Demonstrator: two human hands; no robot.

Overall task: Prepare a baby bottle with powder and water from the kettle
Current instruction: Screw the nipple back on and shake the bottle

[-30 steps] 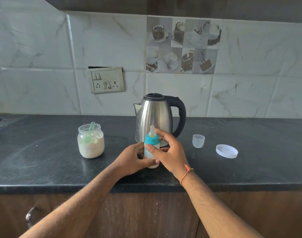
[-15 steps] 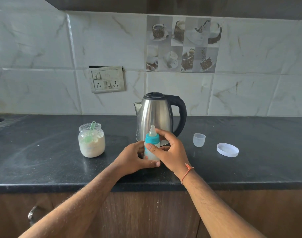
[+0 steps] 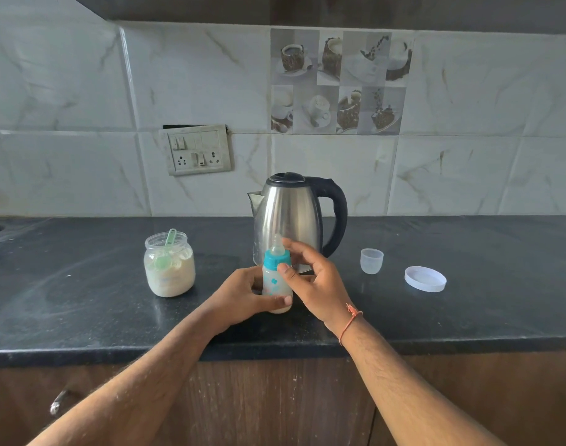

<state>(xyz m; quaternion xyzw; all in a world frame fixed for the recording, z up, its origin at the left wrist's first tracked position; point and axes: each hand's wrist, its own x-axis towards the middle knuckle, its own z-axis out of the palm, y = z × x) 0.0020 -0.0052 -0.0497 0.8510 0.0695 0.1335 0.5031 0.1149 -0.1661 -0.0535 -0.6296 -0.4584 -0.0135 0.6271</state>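
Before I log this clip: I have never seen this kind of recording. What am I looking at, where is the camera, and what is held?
There is no machine. A person wears one wide-angle camera on the head, looking down at their own bare arms. On the dark counter the left hand grips the lower body of a baby bottle with a teal collar. The right hand is beside the collar; its thumb touches the bottle and its other fingers are spread. Behind stands a steel kettle. To the left is an open powder jar with a green scoop. To the right lie a clear cap and a white lid.
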